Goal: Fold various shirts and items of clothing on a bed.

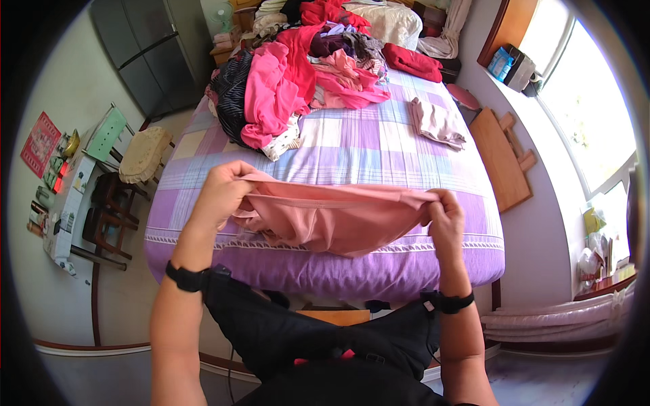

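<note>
A pink garment is stretched sideways between my hands above the near edge of the bed. My left hand pinches one end of its upper band. The opposite end is gripped by my right hand. Between them the band is pulled nearly straight, and the cloth below hangs in loose folds. Some of the fabric at the left is bunched near my wrist. Which kind of garment it is, I cannot tell.
A large heap of clothes covers the bed's far left. A folded pale garment lies at the right, with a folded red cloth behind it. Stools and a narrow table stand left; a wooden board leans right.
</note>
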{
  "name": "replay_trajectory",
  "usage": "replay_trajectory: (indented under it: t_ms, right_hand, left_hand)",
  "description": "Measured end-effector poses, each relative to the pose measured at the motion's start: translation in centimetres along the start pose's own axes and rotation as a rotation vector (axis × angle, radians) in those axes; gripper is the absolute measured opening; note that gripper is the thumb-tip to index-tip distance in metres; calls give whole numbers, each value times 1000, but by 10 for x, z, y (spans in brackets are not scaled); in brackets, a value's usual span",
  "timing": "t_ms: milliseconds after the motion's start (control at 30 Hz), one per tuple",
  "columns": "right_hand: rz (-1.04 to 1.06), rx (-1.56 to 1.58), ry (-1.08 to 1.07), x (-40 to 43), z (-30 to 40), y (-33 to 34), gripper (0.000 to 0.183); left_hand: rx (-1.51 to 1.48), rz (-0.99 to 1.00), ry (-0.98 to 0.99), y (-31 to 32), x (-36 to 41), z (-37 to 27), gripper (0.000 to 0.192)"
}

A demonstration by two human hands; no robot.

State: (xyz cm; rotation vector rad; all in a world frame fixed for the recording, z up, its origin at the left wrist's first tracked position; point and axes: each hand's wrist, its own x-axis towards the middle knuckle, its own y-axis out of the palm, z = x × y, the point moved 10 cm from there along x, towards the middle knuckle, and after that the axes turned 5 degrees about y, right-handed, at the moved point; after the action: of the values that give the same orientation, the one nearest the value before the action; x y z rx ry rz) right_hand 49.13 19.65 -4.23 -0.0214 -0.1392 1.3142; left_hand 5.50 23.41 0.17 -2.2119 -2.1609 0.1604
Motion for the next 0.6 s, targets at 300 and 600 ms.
replay_trajectory:
  t_ms: [300,600]
  right_hand:
    - [-22,-660,-8,-25,-157,14,32]
    - [26,-687,-13,-61,-84,59,23]
  left_hand:
    - [293,-104,-169,36,24,189,22]
    - [743,-165,477,93,-44,99,40]
